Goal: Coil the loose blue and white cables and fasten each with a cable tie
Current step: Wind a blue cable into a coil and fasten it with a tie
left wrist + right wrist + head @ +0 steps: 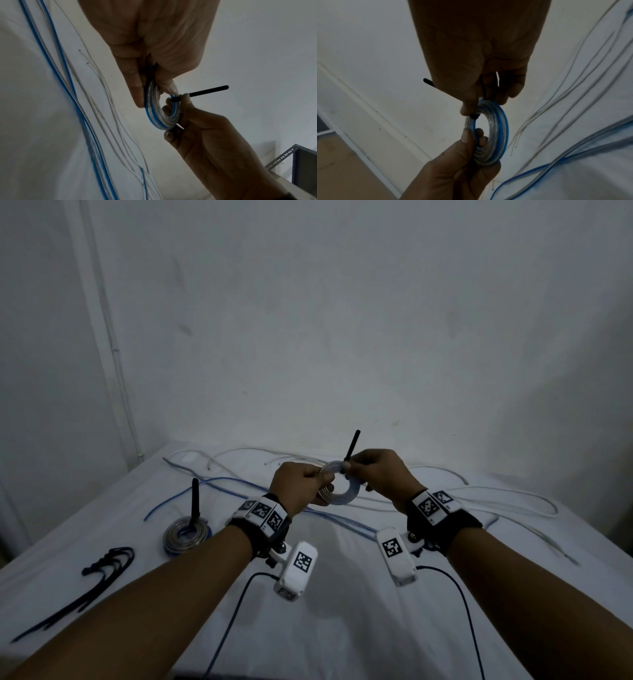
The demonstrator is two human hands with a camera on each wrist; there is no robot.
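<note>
Coil in hand: a flat ring of glossy cable (339, 486), clear-white strands with blue ones wound among them, held in the air above the middle of the counter (342, 604), which is draped in a smooth white cloth.
Cable tie: a thin black plastic strap (352, 447) wrapped around the ring's far side; its stiff, straight tail sticks up and away.
Left hand: the left hand (301, 486) grips the ring's near-left side, thumb on one face and fingers curled through the hole onto the other.
Right hand: the right hand (378, 474) pinches the tie where it meets the ring, thumb and forefinger closed on it; the other fingers curl under the ring.
Finished coil: a second blue and clear ring (186, 534) lies flat near the counter's left edge, a black tie tail standing upright from it.
Spare ties: a bundle of black straps (92, 580) lies at the near-left corner, looped at one end.
Loose cables: long blue (219, 482) and thin white (507, 508) strands trail across the far side.
Hard to make out: the tie's locking head is mostly covered by the right fingers; dim light blurs the strand count.
</note>
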